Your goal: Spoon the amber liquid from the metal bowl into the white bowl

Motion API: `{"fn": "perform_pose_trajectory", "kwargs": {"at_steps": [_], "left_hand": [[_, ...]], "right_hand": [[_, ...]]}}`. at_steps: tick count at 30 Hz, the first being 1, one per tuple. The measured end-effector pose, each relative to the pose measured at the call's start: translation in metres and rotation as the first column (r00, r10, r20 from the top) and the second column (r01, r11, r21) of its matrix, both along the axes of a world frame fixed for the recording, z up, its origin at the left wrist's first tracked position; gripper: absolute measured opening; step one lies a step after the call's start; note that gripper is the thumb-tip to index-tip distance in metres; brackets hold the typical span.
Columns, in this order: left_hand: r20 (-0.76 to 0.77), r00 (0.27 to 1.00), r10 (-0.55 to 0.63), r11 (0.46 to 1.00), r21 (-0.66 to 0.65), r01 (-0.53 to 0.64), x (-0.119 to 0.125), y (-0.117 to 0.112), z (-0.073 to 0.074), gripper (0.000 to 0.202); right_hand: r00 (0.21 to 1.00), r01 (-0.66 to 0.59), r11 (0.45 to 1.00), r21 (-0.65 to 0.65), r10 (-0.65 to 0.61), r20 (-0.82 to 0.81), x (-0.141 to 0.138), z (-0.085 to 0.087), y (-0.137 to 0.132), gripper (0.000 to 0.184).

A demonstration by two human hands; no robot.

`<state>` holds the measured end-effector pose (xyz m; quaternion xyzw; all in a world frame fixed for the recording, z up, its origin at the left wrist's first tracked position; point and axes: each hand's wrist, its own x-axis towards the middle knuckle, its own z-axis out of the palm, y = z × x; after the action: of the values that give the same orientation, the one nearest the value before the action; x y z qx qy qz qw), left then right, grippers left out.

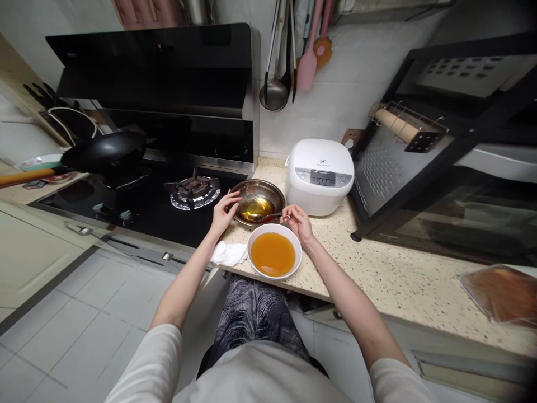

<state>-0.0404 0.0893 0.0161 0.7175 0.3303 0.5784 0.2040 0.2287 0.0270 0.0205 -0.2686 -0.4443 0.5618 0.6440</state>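
A steel bowl [268,191] with yellow liquid sits on the speckled counter [377,268] by the stove. My left hand [224,211] rests on the bowl's near left rim, fingers curled on it. My right hand [297,220] pinches the handle of a metal spoon [267,216] whose tip lies in the steel bowl. In front of it stands a white bowl [274,250] full of orange liquid, just left of my right wrist.
A white rice cooker [319,174] stands behind the bowls. A white cloth [229,253] lies at the counter's edge. Left is a gas hob [193,193] and a black wok [104,152]. A black rack [419,162] fills the right; a wrapped brown item [501,292] lies near.
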Motion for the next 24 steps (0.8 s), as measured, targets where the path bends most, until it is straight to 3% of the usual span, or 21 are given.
{"fn": "perform_pose_trajectory", "kwargs": {"at_steps": [10, 24], "left_hand": [[0.000, 1.000, 0.001, 1.000, -0.011, -0.001, 0.000, 0.000, 0.000, 0.024], [-0.006, 1.000, 0.002, 1.000, 0.000, -0.002, -0.002, 0.004, -0.004, 0.023]], "right_hand": [[0.997, 0.072, 0.996, 0.051, -0.072, -0.015, 0.009, 0.011, -0.003, 0.036], [0.988, 0.146, 0.986, 0.084, -0.142, -0.053, 0.021, 0.040, -0.016, 0.036]]}}
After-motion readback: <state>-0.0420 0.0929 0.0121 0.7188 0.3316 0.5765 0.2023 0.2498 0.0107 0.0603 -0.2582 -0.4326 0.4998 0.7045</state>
